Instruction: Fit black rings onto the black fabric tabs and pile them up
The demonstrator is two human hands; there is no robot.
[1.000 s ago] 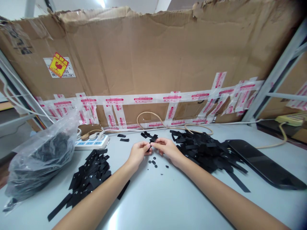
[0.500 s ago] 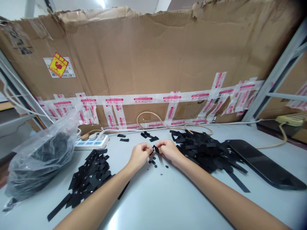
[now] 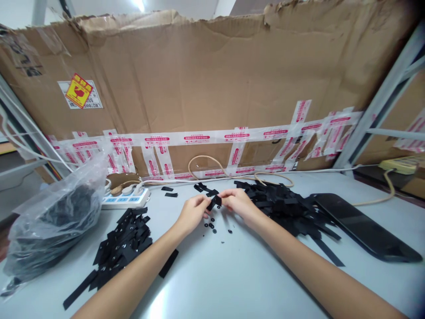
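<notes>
You worked in what looked like a workshop or packing room: a torn cardboard sheet (image 3: 199, 75) sealed with printed tape (image 3: 195, 138) stood behind your surface (image 3: 232, 274), beside a metal rack (image 3: 375, 110), with a power strip (image 3: 124, 199), a plastic bag (image 3: 56, 226) and piled black strips (image 3: 122, 239).

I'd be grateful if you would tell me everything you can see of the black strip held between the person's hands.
The black strip is a short, flat, matte piece, possibly rubber or fabric, though its material is hard to tell. It is bent at an angle, and the view is too small to show finer detail. The left hand and right hand pinch it between them at their fingertips.
</notes>
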